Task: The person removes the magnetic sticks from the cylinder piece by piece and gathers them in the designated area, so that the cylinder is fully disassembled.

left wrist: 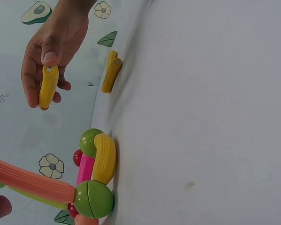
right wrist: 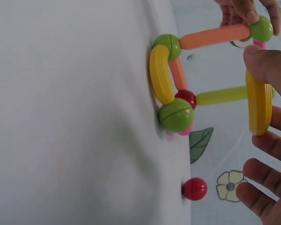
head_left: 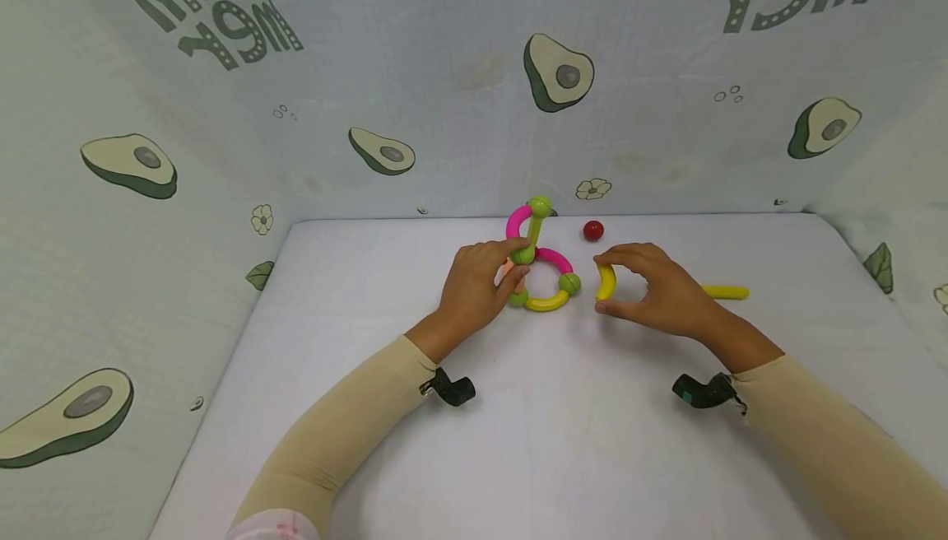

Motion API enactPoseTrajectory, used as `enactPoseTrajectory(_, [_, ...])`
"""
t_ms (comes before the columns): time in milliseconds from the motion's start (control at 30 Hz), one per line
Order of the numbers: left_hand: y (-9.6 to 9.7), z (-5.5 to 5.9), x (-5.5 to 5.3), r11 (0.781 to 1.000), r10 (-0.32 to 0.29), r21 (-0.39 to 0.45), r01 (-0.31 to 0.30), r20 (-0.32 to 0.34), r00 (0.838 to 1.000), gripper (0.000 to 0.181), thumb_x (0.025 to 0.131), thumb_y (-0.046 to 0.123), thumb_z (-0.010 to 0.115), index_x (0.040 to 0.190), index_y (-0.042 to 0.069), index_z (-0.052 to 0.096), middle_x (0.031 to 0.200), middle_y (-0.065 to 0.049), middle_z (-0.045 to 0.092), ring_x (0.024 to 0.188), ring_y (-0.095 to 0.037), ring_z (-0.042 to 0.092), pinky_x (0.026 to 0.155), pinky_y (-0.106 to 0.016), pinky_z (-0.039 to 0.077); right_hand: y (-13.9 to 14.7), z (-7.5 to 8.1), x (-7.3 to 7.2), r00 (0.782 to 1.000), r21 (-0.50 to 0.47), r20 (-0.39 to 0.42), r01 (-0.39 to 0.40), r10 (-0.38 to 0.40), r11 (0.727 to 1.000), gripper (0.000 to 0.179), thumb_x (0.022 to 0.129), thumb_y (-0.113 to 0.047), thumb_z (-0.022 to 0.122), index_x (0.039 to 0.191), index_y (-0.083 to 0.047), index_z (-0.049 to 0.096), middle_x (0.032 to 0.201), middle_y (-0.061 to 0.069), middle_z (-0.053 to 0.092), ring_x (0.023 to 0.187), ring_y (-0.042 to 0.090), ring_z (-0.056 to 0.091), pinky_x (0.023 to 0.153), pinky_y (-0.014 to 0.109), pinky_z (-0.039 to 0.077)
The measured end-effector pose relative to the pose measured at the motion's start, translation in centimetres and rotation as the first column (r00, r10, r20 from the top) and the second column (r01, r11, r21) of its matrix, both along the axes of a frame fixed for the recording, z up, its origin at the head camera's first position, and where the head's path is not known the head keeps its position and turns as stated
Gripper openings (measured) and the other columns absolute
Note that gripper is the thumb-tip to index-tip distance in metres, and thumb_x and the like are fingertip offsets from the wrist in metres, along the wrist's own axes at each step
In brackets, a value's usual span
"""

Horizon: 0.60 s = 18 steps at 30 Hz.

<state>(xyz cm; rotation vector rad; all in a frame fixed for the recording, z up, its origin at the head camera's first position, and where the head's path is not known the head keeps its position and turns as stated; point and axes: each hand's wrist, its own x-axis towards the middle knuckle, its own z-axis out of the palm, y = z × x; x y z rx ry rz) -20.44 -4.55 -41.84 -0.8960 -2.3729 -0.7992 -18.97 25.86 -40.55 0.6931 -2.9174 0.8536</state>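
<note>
A magnetic stick-and-ball toy frame stands on the table, with a ring of curved pink and yellow pieces [head_left: 548,303] joined by green balls at its base. Upright orange [right wrist: 215,36] and light green [right wrist: 222,95] sticks rise from it. My left hand [head_left: 481,283] pinches a green ball [right wrist: 261,29] at the top of the orange stick. To the right of the frame, my right hand [head_left: 662,289] holds a curved yellow piece [head_left: 606,281] by its ends, between thumb and fingers. This piece is raised above the table, apart from the frame.
A loose red ball [head_left: 593,230] lies near the table's back edge. Beyond the right hand is a yellow piece [head_left: 729,292], partly hidden in the head view; the left wrist view shows two yellow pieces [left wrist: 112,77] there. Avocado-printed cloth [head_left: 474,137] hangs behind the table.
</note>
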Motion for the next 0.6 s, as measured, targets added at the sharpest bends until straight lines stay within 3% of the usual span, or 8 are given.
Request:
enactPoseTrajectory(167, [0.0,0.0,0.0,1.0,0.0,-0.002,0.0,0.003,1.0,0.04,0.098,0.024,0.073,0.135,0.012,0.063,0.116,-0.002,0.073,0.106,-0.02,0.067,0.093,-0.04,0.048,0.9,-0.1,-0.1,0.999,0.03,0.031,0.036,-0.037,0.999,0.069,0.079,-0.033,0.091,0.139,-0.014,0.062,0.143,0.011,0.056,0.136,0.037,0.04,0.098,0.065,0.046])
enactPoseTrajectory(367, [0.0,0.0,0.0,1.0,-0.003,0.005,0.003,-0.003,1.0,0.04,0.098,0.023,0.073,0.135,0.012,0.063,0.112,-0.002,0.073,0.102,-0.019,0.067,0.09,-0.04,0.048,1.7,-0.1,0.0,0.997,0.078,0.061,0.052,-0.057,0.996,0.072,0.08,-0.037,0.09,0.14,-0.01,0.061,0.143,0.016,0.056,0.136,0.043,0.038,0.104,0.071,0.036])
enactPoseTrajectory(600, [0.0,-0.1,0.0,1.0,0.0,0.007,0.0,-0.006,1.0,0.042,0.096,0.022,0.075,0.135,0.012,0.062,0.113,-0.002,0.073,0.102,-0.018,0.067,0.091,-0.039,0.049,2.9,-0.6,0.0,0.991,0.082,0.108,0.07,-0.078,0.994,0.073,0.081,-0.04,0.088,0.141,-0.01,0.06,0.145,0.018,0.053,0.138,0.045,0.034,0.105,0.072,0.034])
